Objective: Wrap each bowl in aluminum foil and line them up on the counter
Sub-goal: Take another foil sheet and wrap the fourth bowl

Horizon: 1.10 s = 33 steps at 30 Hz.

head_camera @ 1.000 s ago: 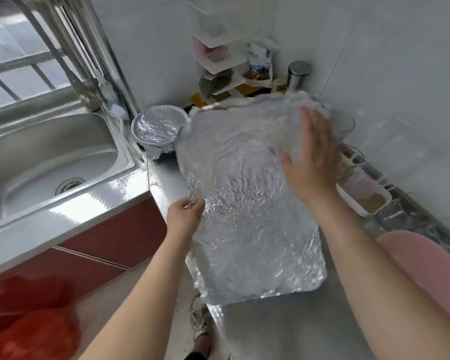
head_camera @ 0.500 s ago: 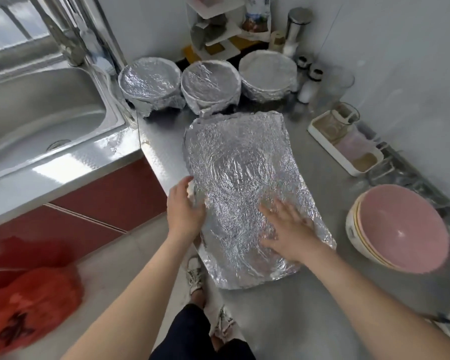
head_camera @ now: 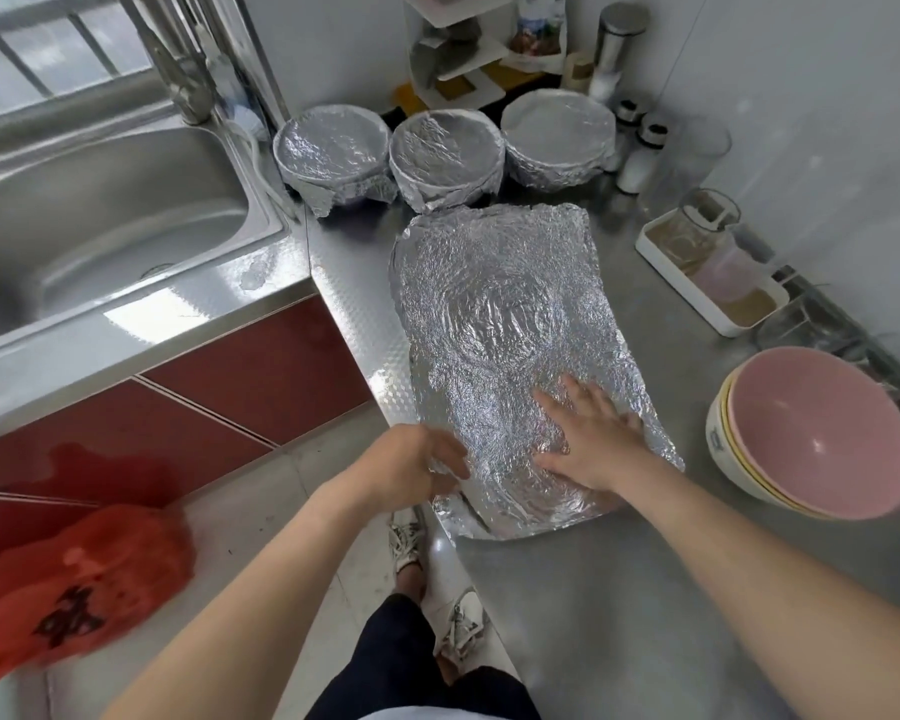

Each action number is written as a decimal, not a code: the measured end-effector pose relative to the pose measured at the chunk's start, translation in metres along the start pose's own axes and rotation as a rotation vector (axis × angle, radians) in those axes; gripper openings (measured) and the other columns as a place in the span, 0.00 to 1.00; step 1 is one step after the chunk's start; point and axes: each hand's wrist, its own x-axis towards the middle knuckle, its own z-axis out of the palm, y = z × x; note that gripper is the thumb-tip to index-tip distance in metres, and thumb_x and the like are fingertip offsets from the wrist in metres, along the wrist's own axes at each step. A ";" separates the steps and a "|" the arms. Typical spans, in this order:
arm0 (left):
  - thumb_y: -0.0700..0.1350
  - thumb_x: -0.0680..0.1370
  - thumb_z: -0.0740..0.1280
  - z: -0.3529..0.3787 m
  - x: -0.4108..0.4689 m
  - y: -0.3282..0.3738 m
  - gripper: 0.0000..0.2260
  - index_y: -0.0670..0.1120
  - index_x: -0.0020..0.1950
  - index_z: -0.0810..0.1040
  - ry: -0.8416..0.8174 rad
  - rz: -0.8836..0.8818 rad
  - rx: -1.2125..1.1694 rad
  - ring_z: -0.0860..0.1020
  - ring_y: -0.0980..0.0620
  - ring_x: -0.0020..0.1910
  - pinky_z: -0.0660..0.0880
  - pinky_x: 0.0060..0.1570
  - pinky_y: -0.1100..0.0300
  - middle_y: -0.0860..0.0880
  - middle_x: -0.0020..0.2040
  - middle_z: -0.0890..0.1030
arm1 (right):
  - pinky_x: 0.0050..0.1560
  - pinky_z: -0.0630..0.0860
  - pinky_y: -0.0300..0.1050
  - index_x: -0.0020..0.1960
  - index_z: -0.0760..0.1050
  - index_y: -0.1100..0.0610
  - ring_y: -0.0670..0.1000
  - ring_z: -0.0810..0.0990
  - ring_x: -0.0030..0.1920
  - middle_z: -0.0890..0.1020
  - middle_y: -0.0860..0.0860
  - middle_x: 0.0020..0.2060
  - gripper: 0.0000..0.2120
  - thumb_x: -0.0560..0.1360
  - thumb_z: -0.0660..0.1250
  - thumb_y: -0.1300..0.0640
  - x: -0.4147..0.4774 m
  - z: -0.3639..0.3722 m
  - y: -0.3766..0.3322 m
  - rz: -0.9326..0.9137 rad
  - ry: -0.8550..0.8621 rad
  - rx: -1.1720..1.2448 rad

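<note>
Beyond the fingers [head_camera: 580,400], three foil-wrapped bowls [head_camera: 445,153] block the back of the desk [head_camera: 619,589]. Right of the fingers stand stacked pink bowls [head_camera: 817,433] and a white tray [head_camera: 707,291]; bare desk opens behind the wrist.

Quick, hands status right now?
Left hand: pinching the near edge of the foil sheet.
Right hand: open, pressed flat on the foil sheet.

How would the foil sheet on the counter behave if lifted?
Probably floppy and easily torn: the foil sheet is thin and crinkled all over. Likely light and slippery on the steel counter; the right hand presses it flat.
</note>
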 end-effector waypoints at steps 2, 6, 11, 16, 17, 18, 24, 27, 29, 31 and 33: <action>0.44 0.75 0.74 0.001 0.000 0.000 0.06 0.51 0.50 0.86 0.074 -0.015 -0.020 0.80 0.60 0.51 0.76 0.55 0.60 0.57 0.53 0.83 | 0.71 0.45 0.68 0.75 0.35 0.36 0.55 0.34 0.76 0.33 0.47 0.76 0.41 0.73 0.57 0.30 -0.001 -0.002 0.000 0.001 0.020 0.025; 0.44 0.77 0.71 0.000 -0.003 -0.004 0.04 0.53 0.46 0.83 0.289 -0.124 -0.268 0.82 0.57 0.42 0.73 0.43 0.70 0.62 0.42 0.83 | 0.72 0.44 0.63 0.76 0.41 0.35 0.48 0.35 0.76 0.38 0.44 0.77 0.43 0.66 0.51 0.23 -0.018 -0.024 0.006 -0.117 -0.027 0.201; 0.38 0.76 0.71 -0.008 -0.009 -0.009 0.05 0.48 0.45 0.82 0.514 -0.177 -0.663 0.80 0.62 0.38 0.74 0.41 0.70 0.54 0.38 0.84 | 0.72 0.43 0.63 0.74 0.45 0.30 0.41 0.34 0.74 0.39 0.35 0.74 0.53 0.55 0.63 0.20 -0.046 -0.035 0.025 -0.235 -0.143 0.024; 0.34 0.76 0.69 -0.011 -0.012 -0.025 0.07 0.45 0.45 0.80 0.623 -0.189 -0.921 0.79 0.55 0.44 0.74 0.48 0.64 0.51 0.40 0.83 | 0.73 0.45 0.57 0.69 0.68 0.39 0.42 0.47 0.76 0.59 0.38 0.75 0.21 0.77 0.63 0.44 -0.053 -0.027 0.027 -0.149 0.096 0.000; 0.33 0.76 0.69 -0.011 -0.013 -0.029 0.07 0.45 0.45 0.80 0.632 -0.194 -0.946 0.79 0.52 0.45 0.74 0.50 0.60 0.49 0.41 0.82 | 0.73 0.47 0.56 0.65 0.73 0.41 0.42 0.50 0.76 0.64 0.38 0.73 0.15 0.79 0.62 0.47 -0.053 -0.029 0.028 -0.134 0.145 0.034; 0.33 0.75 0.70 -0.012 -0.015 -0.032 0.07 0.44 0.46 0.80 0.623 -0.190 -0.958 0.79 0.50 0.46 0.74 0.52 0.57 0.46 0.43 0.82 | 0.72 0.49 0.55 0.61 0.76 0.42 0.42 0.52 0.76 0.68 0.37 0.70 0.12 0.79 0.62 0.49 -0.053 -0.031 0.030 -0.137 0.185 0.057; 0.34 0.71 0.75 -0.020 -0.009 -0.042 0.15 0.51 0.52 0.84 0.339 -0.221 -0.591 0.82 0.54 0.53 0.75 0.58 0.53 0.54 0.51 0.85 | 0.70 0.59 0.52 0.49 0.84 0.48 0.42 0.66 0.71 0.78 0.37 0.57 0.06 0.73 0.72 0.55 -0.051 -0.037 0.044 -0.257 0.354 0.336; 0.44 0.71 0.77 -0.019 0.001 -0.045 0.06 0.55 0.40 0.85 0.398 -0.312 -0.351 0.82 0.50 0.41 0.78 0.44 0.55 0.50 0.40 0.85 | 0.61 0.68 0.31 0.52 0.84 0.49 0.40 0.74 0.61 0.76 0.38 0.57 0.11 0.71 0.75 0.59 -0.049 -0.040 0.048 -0.180 0.351 0.689; 0.44 0.72 0.76 -0.018 0.004 -0.047 0.06 0.57 0.40 0.85 0.451 -0.356 -0.501 0.82 0.49 0.42 0.78 0.49 0.51 0.47 0.41 0.85 | 0.56 0.73 0.35 0.51 0.83 0.49 0.43 0.81 0.52 0.83 0.44 0.53 0.14 0.67 0.77 0.59 -0.047 -0.039 0.054 -0.163 0.329 0.913; 0.41 0.73 0.75 -0.016 0.003 -0.046 0.06 0.53 0.41 0.85 0.490 -0.344 -0.646 0.81 0.52 0.43 0.78 0.53 0.51 0.46 0.43 0.86 | 0.54 0.76 0.41 0.52 0.82 0.53 0.47 0.83 0.49 0.85 0.48 0.48 0.16 0.66 0.77 0.61 -0.043 -0.034 0.057 -0.164 0.303 0.990; 0.39 0.74 0.74 -0.015 0.002 -0.044 0.06 0.50 0.42 0.85 0.513 -0.343 -0.707 0.80 0.54 0.41 0.76 0.50 0.56 0.47 0.43 0.86 | 0.51 0.77 0.36 0.52 0.80 0.53 0.45 0.83 0.46 0.85 0.48 0.47 0.16 0.68 0.76 0.66 -0.038 -0.028 0.055 -0.106 0.295 1.012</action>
